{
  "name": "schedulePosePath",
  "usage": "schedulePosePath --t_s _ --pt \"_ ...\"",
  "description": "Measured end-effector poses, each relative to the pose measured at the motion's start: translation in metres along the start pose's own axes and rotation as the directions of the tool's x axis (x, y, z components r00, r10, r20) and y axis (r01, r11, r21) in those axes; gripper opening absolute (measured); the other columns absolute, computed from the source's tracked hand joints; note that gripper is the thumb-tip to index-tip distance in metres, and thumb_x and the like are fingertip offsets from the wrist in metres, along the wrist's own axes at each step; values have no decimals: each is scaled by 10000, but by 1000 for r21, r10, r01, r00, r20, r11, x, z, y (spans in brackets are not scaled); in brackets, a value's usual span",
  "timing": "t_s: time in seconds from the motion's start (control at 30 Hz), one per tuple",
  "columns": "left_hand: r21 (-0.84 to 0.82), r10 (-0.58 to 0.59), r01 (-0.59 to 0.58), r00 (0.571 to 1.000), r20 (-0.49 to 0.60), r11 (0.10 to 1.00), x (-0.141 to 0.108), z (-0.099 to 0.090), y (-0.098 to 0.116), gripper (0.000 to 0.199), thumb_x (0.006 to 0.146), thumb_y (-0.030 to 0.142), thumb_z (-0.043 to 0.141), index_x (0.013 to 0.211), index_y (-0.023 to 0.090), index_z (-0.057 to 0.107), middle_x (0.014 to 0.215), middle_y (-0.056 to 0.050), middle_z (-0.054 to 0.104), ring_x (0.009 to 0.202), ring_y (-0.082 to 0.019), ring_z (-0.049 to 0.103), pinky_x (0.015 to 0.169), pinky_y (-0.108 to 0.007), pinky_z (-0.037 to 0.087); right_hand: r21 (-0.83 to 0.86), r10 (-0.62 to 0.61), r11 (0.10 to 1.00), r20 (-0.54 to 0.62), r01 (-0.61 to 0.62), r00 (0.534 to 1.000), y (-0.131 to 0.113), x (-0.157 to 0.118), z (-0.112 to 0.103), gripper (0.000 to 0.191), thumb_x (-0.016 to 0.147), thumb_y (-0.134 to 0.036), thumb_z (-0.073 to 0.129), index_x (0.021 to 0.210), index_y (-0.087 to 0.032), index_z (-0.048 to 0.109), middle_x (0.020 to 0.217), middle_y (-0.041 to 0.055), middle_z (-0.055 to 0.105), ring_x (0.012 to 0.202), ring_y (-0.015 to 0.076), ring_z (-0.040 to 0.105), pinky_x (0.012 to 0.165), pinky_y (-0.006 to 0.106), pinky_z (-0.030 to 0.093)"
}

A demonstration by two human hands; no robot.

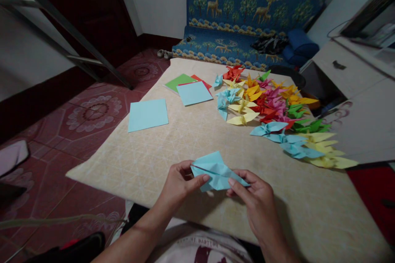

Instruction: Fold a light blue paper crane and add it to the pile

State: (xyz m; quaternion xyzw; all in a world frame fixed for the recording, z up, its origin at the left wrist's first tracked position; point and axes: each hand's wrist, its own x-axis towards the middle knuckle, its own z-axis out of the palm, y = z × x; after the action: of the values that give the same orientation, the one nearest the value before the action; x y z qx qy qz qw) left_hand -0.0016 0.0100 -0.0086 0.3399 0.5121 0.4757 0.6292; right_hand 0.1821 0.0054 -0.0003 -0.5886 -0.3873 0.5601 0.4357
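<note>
A partly folded light blue paper (216,169) is held above the near edge of the cloth-covered table (148,160). My left hand (182,178) pinches its left side, thumb on top. My right hand (251,191) grips the pointed right end between thumb and fingers. Beyond the hands, a flat light blue sheet (148,115) lies at the table's left. Another light blue sheet (195,93) rests on green (179,80) and red sheets near the far side. Many folded paper cranes (268,102) in blue, yellow, red, pink, orange and green cover the right part.
Behind the table stands a blue patterned sofa (228,41) with dark cloth on it. A white cabinet (364,111) is at the right. Metal ladder rails (70,28) rise at the left over the red tiled floor (92,119).
</note>
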Motion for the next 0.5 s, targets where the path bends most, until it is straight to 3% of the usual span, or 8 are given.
schedulePosePath --t_s 0.3,0.5 --pt "110 7 -7 1000 -6 994 2 -12 -1 226 671 358 775 620 146 715 526 1 584 496 -85 471 494 -189 345 14 4 1000 22 -5 1000 -1 3 -4 303 630 -364 804 816 -147 705 621 20 680 511 126 605 502 201 501" --pt "186 0 -3 1000 19 982 2 -17 -3 311 709 402 738 566 147 633 489 19 511 474 -77 416 473 -192 287 42 -7 999 -5 7 1000 -2 1 1 272 643 -352 797 803 -148 715 598 12 671 511 108 595 515 183 497"
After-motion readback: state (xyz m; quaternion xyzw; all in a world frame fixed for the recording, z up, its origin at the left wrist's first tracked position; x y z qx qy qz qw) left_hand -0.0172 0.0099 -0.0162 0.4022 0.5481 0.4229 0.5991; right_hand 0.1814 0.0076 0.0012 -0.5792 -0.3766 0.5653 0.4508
